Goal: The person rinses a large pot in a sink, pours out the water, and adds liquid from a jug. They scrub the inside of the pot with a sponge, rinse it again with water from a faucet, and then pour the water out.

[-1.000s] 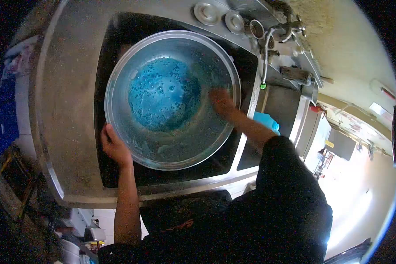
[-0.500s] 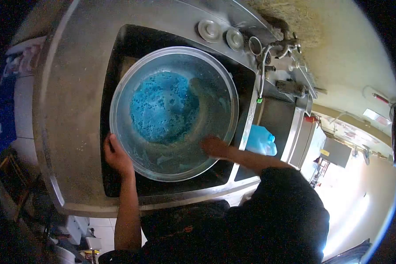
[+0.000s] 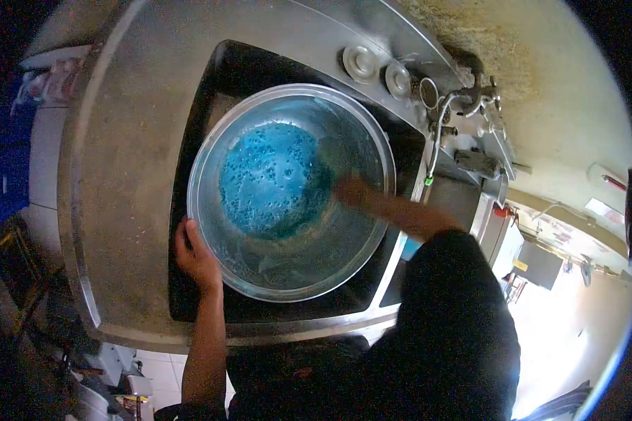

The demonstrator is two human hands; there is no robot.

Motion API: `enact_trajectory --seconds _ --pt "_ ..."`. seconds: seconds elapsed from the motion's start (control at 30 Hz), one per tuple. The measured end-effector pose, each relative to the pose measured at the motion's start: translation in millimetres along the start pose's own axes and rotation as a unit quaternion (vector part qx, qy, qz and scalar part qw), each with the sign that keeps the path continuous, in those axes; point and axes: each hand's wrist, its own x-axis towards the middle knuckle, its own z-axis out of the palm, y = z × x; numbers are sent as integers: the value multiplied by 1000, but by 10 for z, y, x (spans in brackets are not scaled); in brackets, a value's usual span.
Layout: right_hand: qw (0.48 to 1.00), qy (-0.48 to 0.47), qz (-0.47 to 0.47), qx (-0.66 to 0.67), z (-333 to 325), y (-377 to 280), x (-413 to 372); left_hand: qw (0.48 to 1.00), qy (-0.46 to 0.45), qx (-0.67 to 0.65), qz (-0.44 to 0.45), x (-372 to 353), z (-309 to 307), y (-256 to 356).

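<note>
A large round metal basin (image 3: 295, 284) sits in a dark sink (image 3: 193, 203), with blue foamy liquid (image 3: 270, 175) pooled toward its left side. My left hand (image 3: 196, 256) grips the basin's rim at the lower left. Inside the basin, near its right wall, is my right hand (image 3: 354, 193), blurred by motion. Its fingers are smeared, so their shape and anything in them cannot be made out.
A metal counter (image 3: 119, 175) surrounds the sink. Two round metal pieces (image 3: 361, 64) and a cup (image 3: 428, 92) stand along the back ledge, beside a tap (image 3: 470, 98). A dark block (image 3: 477, 163) lies beyond the tap, near a second sink basin.
My right hand has moved up along the basin's right side, toward the foam. My left hand stays on the rim. The view has shifted slightly, and my right arm now mostly covers the blue jug.
</note>
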Motion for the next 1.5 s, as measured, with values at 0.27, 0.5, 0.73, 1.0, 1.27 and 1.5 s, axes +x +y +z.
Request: enact_trajectory --seconds 0.27,0.5,0.73,1.0,1.27,1.5 --pt "993 16 -89 70 748 -583 -341 999 4 32 41 0 -2 102" --pt "963 -57 -186 186 1165 -1228 -1083 999 8 44 26 8 4 53" --pt "986 -78 -87 120 1479 -1039 -1098 1000 4 11 21 15 16 39" --pt "996 -32 -41 79 943 -12 -462 999 11 49 10 -16 17 105" --pt "979 -27 -182 83 670 -277 -991 999 -5 -29 -26 -8 -1 63" --pt "956 214 -190 -68 -1053 290 -136 1000 -3 -16 0 27 -6 -103"
